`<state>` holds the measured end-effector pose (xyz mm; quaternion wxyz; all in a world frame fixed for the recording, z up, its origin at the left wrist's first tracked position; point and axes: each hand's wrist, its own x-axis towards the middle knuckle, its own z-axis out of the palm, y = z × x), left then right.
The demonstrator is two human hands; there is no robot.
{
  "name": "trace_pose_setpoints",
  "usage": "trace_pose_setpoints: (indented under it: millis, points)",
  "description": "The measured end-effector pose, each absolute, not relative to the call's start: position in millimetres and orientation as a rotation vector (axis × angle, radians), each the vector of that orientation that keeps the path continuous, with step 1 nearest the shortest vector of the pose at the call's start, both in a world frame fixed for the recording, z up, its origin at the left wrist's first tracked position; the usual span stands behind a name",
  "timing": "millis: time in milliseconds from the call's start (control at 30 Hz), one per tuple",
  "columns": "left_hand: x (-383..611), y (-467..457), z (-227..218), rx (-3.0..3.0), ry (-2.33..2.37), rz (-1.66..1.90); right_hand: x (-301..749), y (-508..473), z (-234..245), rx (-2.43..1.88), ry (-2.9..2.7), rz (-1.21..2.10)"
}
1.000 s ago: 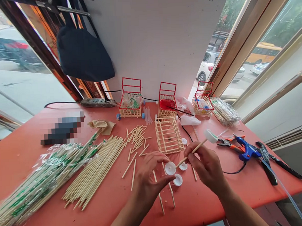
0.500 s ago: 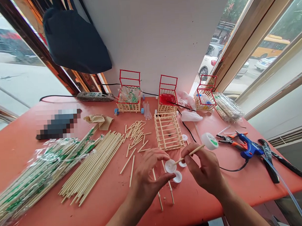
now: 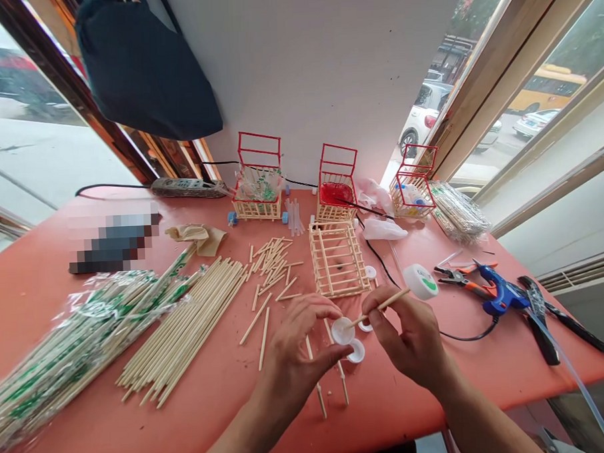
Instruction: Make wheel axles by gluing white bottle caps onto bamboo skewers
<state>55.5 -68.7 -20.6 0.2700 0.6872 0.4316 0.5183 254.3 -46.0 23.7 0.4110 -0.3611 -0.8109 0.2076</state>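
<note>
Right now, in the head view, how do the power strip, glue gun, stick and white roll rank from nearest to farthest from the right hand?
From the right hand:
1. Stick: in its grasp.
2. White roll: just beyond the hand.
3. Glue gun: farther off to the right.
4. Power strip: far back, on the left.
</note>
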Motion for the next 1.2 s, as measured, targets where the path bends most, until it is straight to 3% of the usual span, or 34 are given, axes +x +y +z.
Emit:
trace_pose_setpoints:
  millis: [1200]
  points:
    - [56.4, -67.7, -20.0, 1.89, 1.137, 1.406, 249.4, -48.0, 25.8, -0.839, -2.115, 0.468]
